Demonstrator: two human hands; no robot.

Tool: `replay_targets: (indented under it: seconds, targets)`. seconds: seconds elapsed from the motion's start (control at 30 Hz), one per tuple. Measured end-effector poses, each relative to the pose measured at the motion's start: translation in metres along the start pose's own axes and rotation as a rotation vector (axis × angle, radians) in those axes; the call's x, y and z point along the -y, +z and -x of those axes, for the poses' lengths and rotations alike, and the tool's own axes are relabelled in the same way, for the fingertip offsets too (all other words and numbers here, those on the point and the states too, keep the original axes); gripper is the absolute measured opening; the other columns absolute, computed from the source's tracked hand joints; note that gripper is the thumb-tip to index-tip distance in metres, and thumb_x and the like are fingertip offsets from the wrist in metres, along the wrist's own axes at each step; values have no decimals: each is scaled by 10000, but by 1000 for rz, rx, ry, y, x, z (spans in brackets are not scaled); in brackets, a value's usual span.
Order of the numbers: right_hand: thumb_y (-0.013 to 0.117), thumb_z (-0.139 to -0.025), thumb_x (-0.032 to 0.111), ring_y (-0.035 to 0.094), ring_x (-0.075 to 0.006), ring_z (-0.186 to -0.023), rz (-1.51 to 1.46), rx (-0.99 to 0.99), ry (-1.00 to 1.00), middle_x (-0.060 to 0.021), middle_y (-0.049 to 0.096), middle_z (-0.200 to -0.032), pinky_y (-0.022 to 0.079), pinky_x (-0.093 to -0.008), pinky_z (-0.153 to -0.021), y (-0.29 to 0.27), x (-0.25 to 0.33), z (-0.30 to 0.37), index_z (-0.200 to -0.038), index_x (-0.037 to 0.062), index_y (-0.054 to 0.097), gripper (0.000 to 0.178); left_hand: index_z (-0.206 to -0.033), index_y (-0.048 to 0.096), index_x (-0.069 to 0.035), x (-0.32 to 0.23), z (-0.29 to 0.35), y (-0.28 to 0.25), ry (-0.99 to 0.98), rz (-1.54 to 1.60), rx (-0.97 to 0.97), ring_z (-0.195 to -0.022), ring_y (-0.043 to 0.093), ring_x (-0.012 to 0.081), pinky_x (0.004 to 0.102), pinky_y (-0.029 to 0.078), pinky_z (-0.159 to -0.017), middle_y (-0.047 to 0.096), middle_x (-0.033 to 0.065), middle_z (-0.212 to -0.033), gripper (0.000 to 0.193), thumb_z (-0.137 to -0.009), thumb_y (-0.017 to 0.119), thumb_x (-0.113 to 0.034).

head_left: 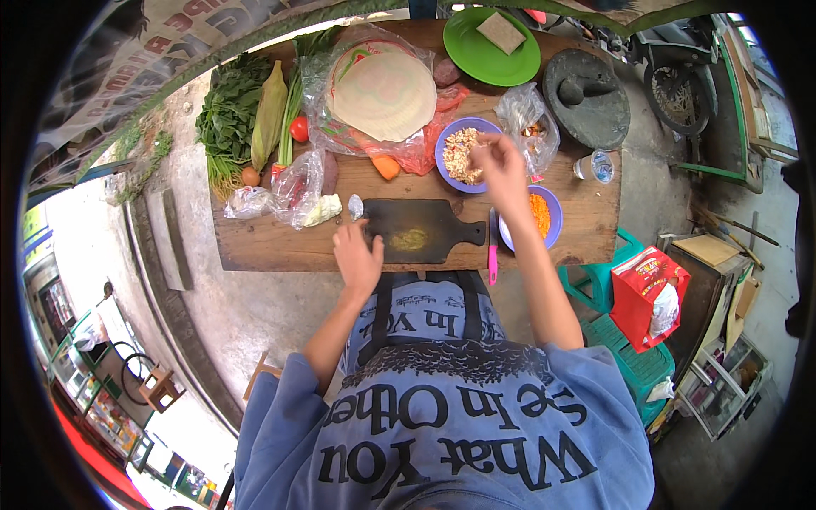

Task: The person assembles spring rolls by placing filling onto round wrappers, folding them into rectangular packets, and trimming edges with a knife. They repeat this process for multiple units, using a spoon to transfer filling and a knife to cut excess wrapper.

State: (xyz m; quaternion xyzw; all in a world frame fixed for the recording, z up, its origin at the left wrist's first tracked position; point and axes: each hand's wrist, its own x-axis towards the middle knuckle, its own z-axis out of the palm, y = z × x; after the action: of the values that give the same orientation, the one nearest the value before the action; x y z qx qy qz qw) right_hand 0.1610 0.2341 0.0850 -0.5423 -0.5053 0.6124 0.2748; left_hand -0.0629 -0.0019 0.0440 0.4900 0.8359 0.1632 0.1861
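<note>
Right hand (pixel 503 174) over bowl (pixel 483 125), bag (pixel 531 127) alongside

Head-worn fisheye, facing down over table (pixel 586 212)

Free room above the black board (pixel 414 223) — knife (pixel 493 265), then nearer purple bowl (pixel 556 223), obstruct rightward.

The tabletop (pixel 289 251) is grained wood with a dull finish. The chopping board (pixel 433 223) looks matt, with a paler patch. Rough, dull stone forms the mortar (pixel 599 119). The green plate (pixel 464 55) looks like glossy plastic, the purple bowl (pixel 440 160) smoother and softer in sheen. Crinkled clear plastic makes the bag (pixel 534 140); the tumbler (pixel 603 167) is transparent. The T-shirt (pixel 467 425) is matt cloth.
</note>
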Motion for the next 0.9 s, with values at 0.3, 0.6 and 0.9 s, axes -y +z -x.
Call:
replay_targets:
  seconds: [0.3, 0.6, 0.9]
  targets:
    - [705, -810, -31, 498, -435, -1387, 1194, 135, -190, -233, 524, -1489, 478, -520, -1088, 50, -102, 126, -1510, -12, 497, 730, -1076, 657, -46, 81, -17, -4, -53, -83, 152, -1028, 671, 404, 530, 556, -847, 693, 171, -1058, 226, -953, 753, -209]
    - [567, -914, -4, 525, -397, -1371, 1211, -74, -314, -211, 582, -1425, 448, -503, -1089, 70, -124, 139, -1556, -7, 462, 651, -989, 663, -58, 155, -10, -53, 113, -225, 61, -991, 656, 381, 521, 553, -820, 676, 138, -1002, 163, -959, 731, -203]
    - [616, -917, 25, 591, -408, -1256, 1002, -97, -346, -211, 648, -1276, 495, -503, -1024, 93, -122, 145, -1436, 10, 582, 520, -1012, 676, -71, 192, 3, -73, 83, -251, -40, -1003, 629, 368, 504, 518, -833, 645, 129, -1042, 137, -931, 741, -159]
